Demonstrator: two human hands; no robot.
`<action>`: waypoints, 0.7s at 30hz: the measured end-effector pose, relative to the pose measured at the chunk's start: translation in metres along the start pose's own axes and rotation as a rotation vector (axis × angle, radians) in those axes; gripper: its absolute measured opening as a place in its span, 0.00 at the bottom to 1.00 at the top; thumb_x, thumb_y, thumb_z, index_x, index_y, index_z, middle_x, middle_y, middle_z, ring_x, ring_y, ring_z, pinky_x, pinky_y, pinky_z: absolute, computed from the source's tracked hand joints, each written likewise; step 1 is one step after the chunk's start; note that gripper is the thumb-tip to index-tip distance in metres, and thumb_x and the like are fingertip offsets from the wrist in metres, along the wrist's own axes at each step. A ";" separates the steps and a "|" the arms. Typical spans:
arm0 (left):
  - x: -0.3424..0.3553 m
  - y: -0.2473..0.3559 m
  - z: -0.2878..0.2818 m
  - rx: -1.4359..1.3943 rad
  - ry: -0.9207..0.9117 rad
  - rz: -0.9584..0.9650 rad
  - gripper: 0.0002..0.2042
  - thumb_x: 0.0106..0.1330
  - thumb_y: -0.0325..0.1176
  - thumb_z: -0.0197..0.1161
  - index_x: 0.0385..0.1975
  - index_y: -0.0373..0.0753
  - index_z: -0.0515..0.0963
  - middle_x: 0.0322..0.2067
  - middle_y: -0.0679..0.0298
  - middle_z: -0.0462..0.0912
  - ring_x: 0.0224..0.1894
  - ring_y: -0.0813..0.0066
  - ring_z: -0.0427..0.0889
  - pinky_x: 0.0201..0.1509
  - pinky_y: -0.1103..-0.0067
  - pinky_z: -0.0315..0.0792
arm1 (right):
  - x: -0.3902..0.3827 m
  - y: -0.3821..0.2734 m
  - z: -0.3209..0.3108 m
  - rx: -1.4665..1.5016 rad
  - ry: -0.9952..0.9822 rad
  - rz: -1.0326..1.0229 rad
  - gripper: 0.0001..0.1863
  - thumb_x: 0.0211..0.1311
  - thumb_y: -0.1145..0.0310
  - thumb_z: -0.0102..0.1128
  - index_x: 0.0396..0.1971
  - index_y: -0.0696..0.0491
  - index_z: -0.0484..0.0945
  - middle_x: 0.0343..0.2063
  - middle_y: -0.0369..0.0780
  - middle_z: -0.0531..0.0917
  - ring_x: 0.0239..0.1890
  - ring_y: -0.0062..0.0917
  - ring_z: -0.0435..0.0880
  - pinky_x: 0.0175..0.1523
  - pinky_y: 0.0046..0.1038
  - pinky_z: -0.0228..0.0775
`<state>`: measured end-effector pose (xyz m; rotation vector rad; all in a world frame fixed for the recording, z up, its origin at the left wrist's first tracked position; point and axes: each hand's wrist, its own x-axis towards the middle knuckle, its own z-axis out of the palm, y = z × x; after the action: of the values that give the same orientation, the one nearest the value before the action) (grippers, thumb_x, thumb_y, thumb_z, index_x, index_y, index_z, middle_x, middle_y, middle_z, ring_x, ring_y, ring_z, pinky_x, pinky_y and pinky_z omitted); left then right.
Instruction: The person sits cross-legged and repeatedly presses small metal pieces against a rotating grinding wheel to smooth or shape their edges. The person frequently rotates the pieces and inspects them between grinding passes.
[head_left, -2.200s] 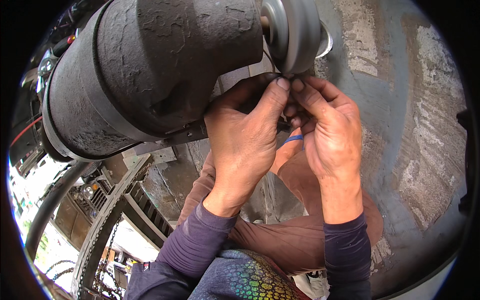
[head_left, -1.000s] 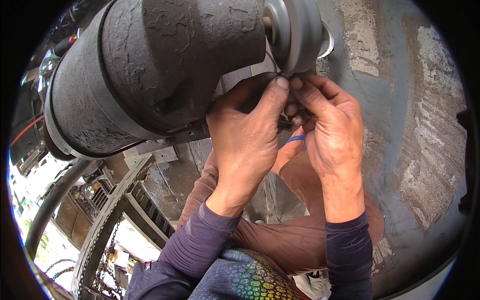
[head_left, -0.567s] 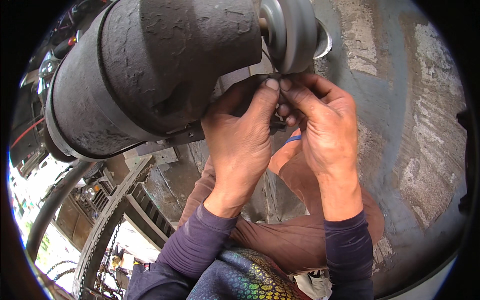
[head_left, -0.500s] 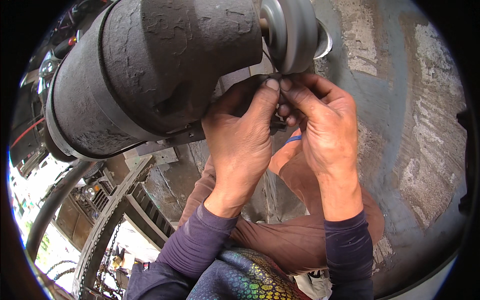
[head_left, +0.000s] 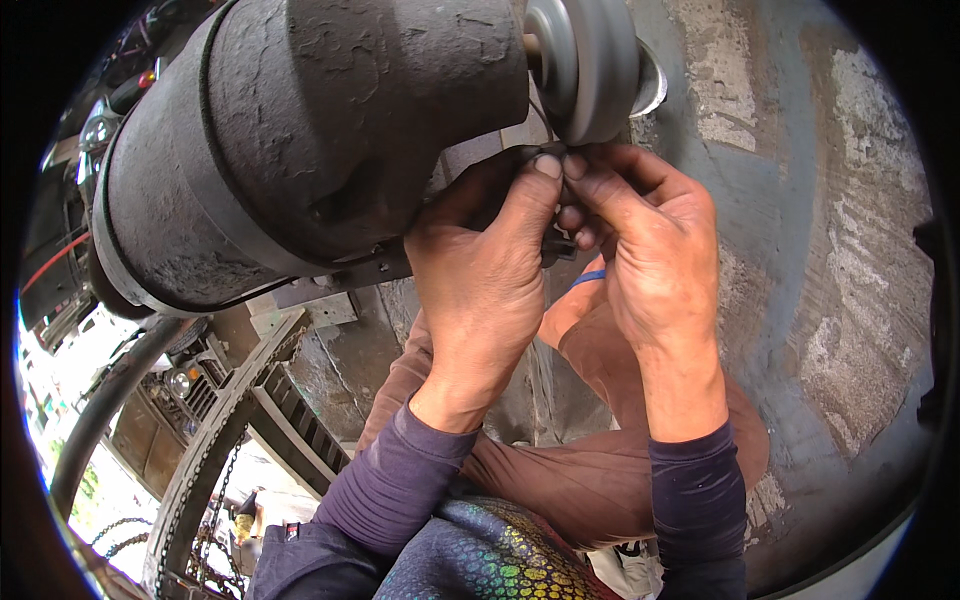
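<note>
A bench grinder with a dark, scuffed motor housing (head_left: 330, 130) fills the upper left. On its shaft, the grey grinding wheel (head_left: 608, 75) looks smeared, as if spinning. Just beneath the wheel's lower edge, my left hand (head_left: 485, 265) and my right hand (head_left: 662, 245) meet, thumbs almost touching. Between the fingertips they pinch a small dark piece (head_left: 559, 152) right at the wheel. Its kind cannot be made out, since the fingers cover most of it. The left fingers are largely hidden behind the thumb and palm; the right fingers curl inward.
My bent legs in brown trousers (head_left: 570, 480) lie below the hands. At the left are a metal frame (head_left: 270, 360), a hanging chain (head_left: 215, 490) and a thick dark pipe (head_left: 115, 400). A patchy grey, worn surface (head_left: 770, 200) spreads on the right.
</note>
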<state>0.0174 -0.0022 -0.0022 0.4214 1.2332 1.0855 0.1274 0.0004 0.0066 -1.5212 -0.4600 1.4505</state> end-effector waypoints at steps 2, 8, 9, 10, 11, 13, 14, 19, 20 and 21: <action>0.000 0.000 0.000 -0.011 0.002 0.003 0.09 0.72 0.29 0.65 0.40 0.26 0.83 0.28 0.63 0.84 0.28 0.82 0.81 0.33 0.83 0.78 | 0.000 0.000 0.000 0.014 -0.002 -0.003 0.06 0.65 0.76 0.67 0.39 0.63 0.85 0.26 0.36 0.85 0.25 0.13 0.80 0.31 0.14 0.69; -0.001 0.001 0.001 -0.007 -0.012 0.008 0.09 0.72 0.29 0.65 0.39 0.26 0.83 0.28 0.63 0.84 0.28 0.82 0.81 0.33 0.83 0.77 | -0.001 0.001 -0.001 0.059 -0.001 -0.013 0.07 0.66 0.76 0.67 0.39 0.64 0.85 0.27 0.37 0.86 0.25 0.13 0.80 0.31 0.14 0.69; -0.001 0.001 0.001 0.006 -0.008 0.009 0.09 0.72 0.29 0.65 0.39 0.26 0.83 0.28 0.63 0.84 0.28 0.82 0.81 0.33 0.83 0.77 | -0.001 0.001 -0.001 0.053 0.007 -0.011 0.07 0.66 0.76 0.67 0.39 0.64 0.85 0.27 0.37 0.86 0.25 0.14 0.80 0.31 0.14 0.69; -0.001 0.001 0.001 0.020 -0.004 0.011 0.09 0.72 0.29 0.65 0.39 0.26 0.83 0.28 0.63 0.84 0.28 0.82 0.81 0.33 0.83 0.77 | 0.000 0.002 -0.001 0.052 0.009 -0.014 0.07 0.66 0.76 0.67 0.39 0.64 0.85 0.27 0.37 0.86 0.25 0.14 0.80 0.31 0.14 0.69; -0.001 0.001 0.002 0.028 -0.009 0.025 0.10 0.72 0.29 0.66 0.39 0.26 0.83 0.28 0.63 0.84 0.28 0.82 0.81 0.34 0.83 0.77 | 0.000 0.002 -0.002 0.051 0.011 -0.017 0.07 0.66 0.75 0.67 0.39 0.64 0.85 0.27 0.37 0.86 0.25 0.14 0.81 0.31 0.14 0.69; 0.001 0.000 0.002 0.043 -0.008 0.018 0.10 0.72 0.30 0.66 0.39 0.27 0.83 0.28 0.63 0.84 0.29 0.83 0.81 0.34 0.83 0.77 | 0.000 0.001 -0.003 0.052 0.013 -0.015 0.07 0.66 0.75 0.67 0.39 0.64 0.85 0.27 0.37 0.86 0.25 0.14 0.81 0.31 0.15 0.69; 0.001 0.000 0.002 0.048 -0.012 0.022 0.10 0.72 0.30 0.66 0.40 0.27 0.84 0.29 0.63 0.85 0.29 0.83 0.81 0.34 0.83 0.77 | 0.000 0.001 -0.004 0.052 0.014 -0.014 0.07 0.66 0.75 0.67 0.39 0.64 0.85 0.27 0.37 0.86 0.25 0.14 0.81 0.31 0.15 0.69; 0.000 0.001 0.003 0.070 -0.010 0.017 0.10 0.71 0.30 0.66 0.40 0.27 0.84 0.29 0.64 0.85 0.29 0.82 0.81 0.34 0.83 0.77 | 0.000 0.001 -0.005 0.054 0.016 -0.020 0.07 0.66 0.75 0.67 0.39 0.64 0.85 0.27 0.37 0.86 0.26 0.15 0.81 0.32 0.16 0.69; -0.001 0.001 0.003 0.078 -0.008 0.008 0.10 0.71 0.30 0.66 0.40 0.27 0.84 0.29 0.64 0.85 0.29 0.82 0.81 0.34 0.83 0.77 | 0.000 0.001 -0.006 0.046 0.020 -0.020 0.07 0.66 0.75 0.67 0.39 0.64 0.85 0.27 0.37 0.86 0.26 0.15 0.81 0.32 0.16 0.70; 0.000 0.001 0.004 0.078 -0.010 0.015 0.10 0.71 0.31 0.66 0.40 0.27 0.84 0.29 0.64 0.85 0.29 0.82 0.81 0.34 0.84 0.77 | 0.000 0.002 -0.006 0.050 0.020 -0.021 0.07 0.66 0.74 0.67 0.39 0.64 0.85 0.27 0.38 0.86 0.26 0.15 0.81 0.32 0.16 0.69</action>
<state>0.0202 -0.0010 0.0001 0.4956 1.2685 1.0489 0.1327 -0.0025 0.0043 -1.4854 -0.4238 1.4192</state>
